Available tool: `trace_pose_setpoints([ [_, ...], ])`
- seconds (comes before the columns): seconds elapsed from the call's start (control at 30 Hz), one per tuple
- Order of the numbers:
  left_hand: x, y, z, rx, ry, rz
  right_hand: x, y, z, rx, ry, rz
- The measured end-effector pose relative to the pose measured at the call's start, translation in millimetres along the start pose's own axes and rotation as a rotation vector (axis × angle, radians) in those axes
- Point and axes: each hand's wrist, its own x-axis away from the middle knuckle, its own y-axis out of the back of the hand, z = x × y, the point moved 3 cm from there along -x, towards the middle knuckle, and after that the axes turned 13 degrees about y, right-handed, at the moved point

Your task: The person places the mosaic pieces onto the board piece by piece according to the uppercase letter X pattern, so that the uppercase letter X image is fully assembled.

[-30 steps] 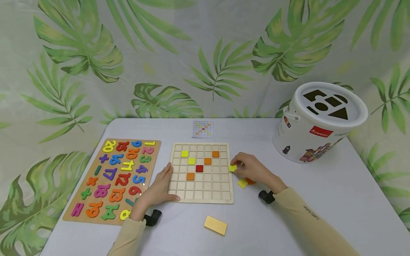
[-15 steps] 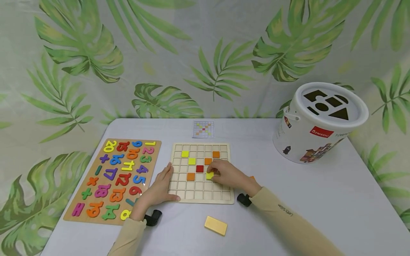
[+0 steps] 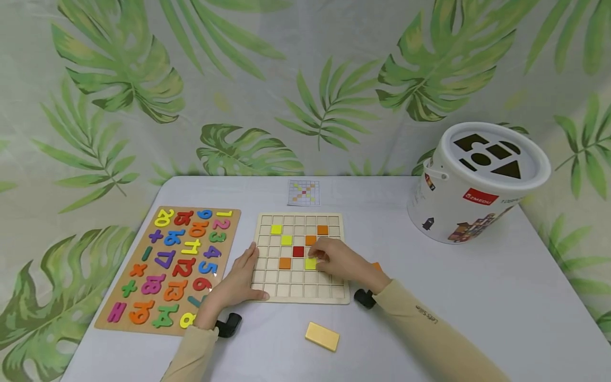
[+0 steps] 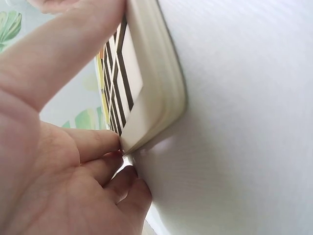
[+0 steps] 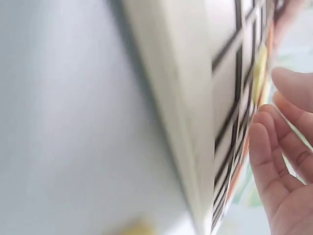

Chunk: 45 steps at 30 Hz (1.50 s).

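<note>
- Head view: a pale wooden grid board (image 3: 300,284), square with rows of shallow square cells, lies flat at the middle of a white tabletop (image 3: 477,297).
- Six coloured tiles sit in its cells: two yellow at upper left, two orange at upper right, a red tile (image 3: 298,251) at the centre, and an orange one lower left of it.
- The right hand (image 3: 341,261) rests on the board's right half; its fingers touch a yellow tile (image 3: 311,263) lying in the cell just right and near of the red one. Whether they pinch it or only press it, I cannot tell.
- The left hand (image 3: 238,281) lies against the board's left edge, fingers straight along the rim, thumb at the near corner.
- A number puzzle board (image 3: 172,265) lies to the left.
- A white shape-sorter bucket (image 3: 472,185) stands far right.
- A yellow block (image 3: 322,336) lies near the board's near edge.
</note>
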Motion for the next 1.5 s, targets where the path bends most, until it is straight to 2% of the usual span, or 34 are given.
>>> trace_pose_setpoints([
  [0.13,-0.1,-0.4,-0.6,-0.006,-0.008,0.0,20,19,-12,-0.058,-0.084,-0.057],
  [0.37,1.7,1.2,-2.5,0.007,-0.007,-0.003,72,47,-35,-0.056,-0.136,-0.116],
  [0.53,2.0,1.6,-3.0,0.009,-0.001,0.002,101,51,-46,-0.037,-0.155,-0.09],
  [0.7,2.1,1.8,-1.6,0.009,0.0,0.003,113,47,-51,-0.019,-0.129,-0.056],
  [0.93,2.4,1.2,-1.7,0.011,-0.006,0.005,111,44,-53,0.027,-0.087,-0.076],
  [1.07,3.0,0.5,-2.1,-0.003,-0.011,0.007,104,48,-48,0.041,-0.102,-0.095],
  [1.17,2.5,-0.3,-0.9,-0.01,-0.01,0.01,92,50,-38,0.03,-0.104,-0.11],
  [1.3,2.2,0.2,-0.8,0.004,-0.011,-0.003,70,46,-20,0.01,-0.053,-0.101],
  [1.5,3.1,0.9,-2.4,0.011,-0.048,-0.031,36,18,-2,-0.04,0.029,-0.057],
])
